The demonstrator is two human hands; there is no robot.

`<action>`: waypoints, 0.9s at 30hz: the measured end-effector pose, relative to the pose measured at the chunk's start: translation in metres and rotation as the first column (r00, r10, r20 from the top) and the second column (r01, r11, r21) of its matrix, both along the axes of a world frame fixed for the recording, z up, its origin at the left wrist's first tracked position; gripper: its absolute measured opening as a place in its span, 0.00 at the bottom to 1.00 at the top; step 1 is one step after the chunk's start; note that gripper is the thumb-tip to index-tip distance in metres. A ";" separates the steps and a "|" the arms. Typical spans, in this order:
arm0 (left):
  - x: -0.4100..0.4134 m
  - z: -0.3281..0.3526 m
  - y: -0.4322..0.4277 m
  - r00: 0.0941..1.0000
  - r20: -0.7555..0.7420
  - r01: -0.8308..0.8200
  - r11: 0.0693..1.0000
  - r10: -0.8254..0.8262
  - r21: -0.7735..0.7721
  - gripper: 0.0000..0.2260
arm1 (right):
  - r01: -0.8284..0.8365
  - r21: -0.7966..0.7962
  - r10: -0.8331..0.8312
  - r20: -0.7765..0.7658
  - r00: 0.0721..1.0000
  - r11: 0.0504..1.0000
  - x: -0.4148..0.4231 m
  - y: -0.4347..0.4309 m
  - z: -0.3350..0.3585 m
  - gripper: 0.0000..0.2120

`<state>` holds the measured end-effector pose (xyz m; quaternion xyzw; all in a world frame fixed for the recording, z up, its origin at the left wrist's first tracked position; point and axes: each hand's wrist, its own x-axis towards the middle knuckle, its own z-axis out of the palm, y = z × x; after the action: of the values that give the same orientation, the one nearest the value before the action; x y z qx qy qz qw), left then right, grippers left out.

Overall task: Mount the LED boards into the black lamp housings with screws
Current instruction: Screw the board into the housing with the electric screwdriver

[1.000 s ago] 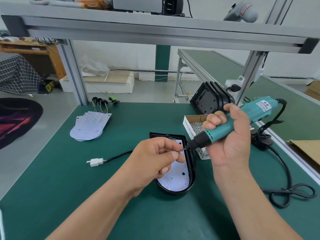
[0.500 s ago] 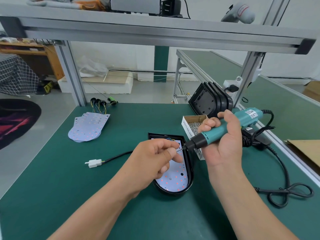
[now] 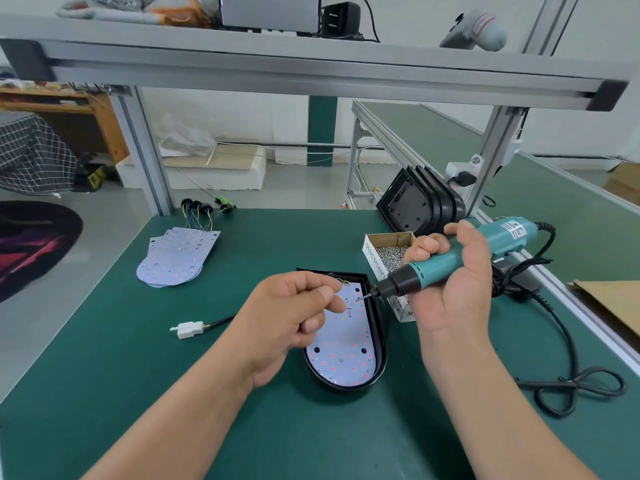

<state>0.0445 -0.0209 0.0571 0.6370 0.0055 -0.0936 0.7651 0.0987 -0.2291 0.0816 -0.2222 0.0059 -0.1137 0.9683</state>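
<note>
Nearest, the white round-ended LED board is seated in the black oval lamp housing, long axis running away; the left hand is curled above it, contents unclear; the teal electric screwdriver, gripped by the right hand, is aimed at its far end

Green tabletop under aluminium shelf. Black adapter on shelf. Cardboard sheet at right. Dark rug on floor, left.

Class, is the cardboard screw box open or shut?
Open: the box has no lid over it, and loose silvery screws show inside.
</note>
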 end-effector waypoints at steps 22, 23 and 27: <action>-0.013 0.006 -0.011 0.977 0.100 0.161 0.958 -0.189 0.238 0.09 | -0.061 -0.074 0.071 0.140 0.988 0.995 -0.008 0.005 0.003 0.05; -0.013 0.006 -0.011 0.976 0.102 0.162 0.956 -0.191 0.243 0.09 | -0.060 -0.076 0.070 0.139 0.988 0.995 -0.008 0.006 0.003 0.06; -0.014 0.007 -0.012 0.975 0.104 0.162 0.952 -0.194 0.258 0.09 | -0.064 -0.077 0.074 0.138 0.988 0.995 -0.007 0.006 0.003 0.06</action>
<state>0.0302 -0.0331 0.0639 0.7304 -0.0894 -0.1199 0.6665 0.0913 -0.2229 0.0847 -0.2484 -0.0741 -0.0954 0.9611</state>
